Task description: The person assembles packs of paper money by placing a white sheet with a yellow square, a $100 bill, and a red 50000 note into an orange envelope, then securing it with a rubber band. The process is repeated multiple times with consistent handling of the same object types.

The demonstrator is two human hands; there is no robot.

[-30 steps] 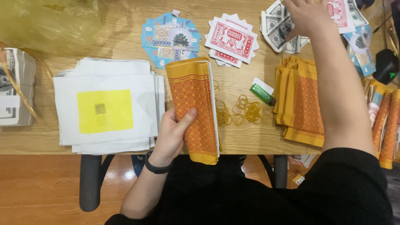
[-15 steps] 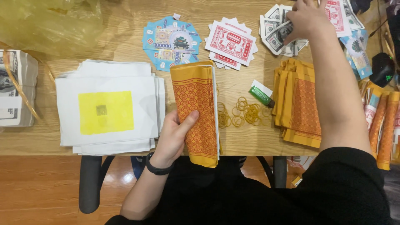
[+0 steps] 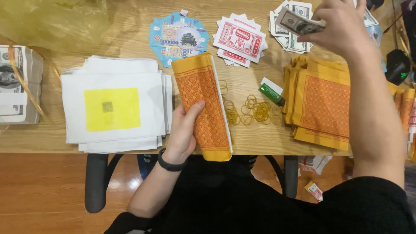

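My left hand (image 3: 184, 130) grips a folded stack of orange-and-yellow patterned paper (image 3: 203, 104) at the table's front edge, with white sheets tucked inside it. My right hand (image 3: 340, 24) is raised over the far right of the table and pinches a few grey banknote-style papers (image 3: 299, 24), lifted off a fanned pile of the same notes (image 3: 288, 37). A black band sits on my left wrist.
White sheets with a yellow square (image 3: 112, 108) lie at left, a strapped note bundle (image 3: 17, 84) beyond them. Blue (image 3: 175, 37) and red (image 3: 240, 39) fanned papers lie at the back. Yellow rubber bands (image 3: 251, 112), a green lighter (image 3: 272, 94) and an orange paper pile (image 3: 323, 106) are at right.
My right hand has closed on a few grey notes and lifted them toward me off the fanned pile. My left hand keeps its grip on the orange stack.
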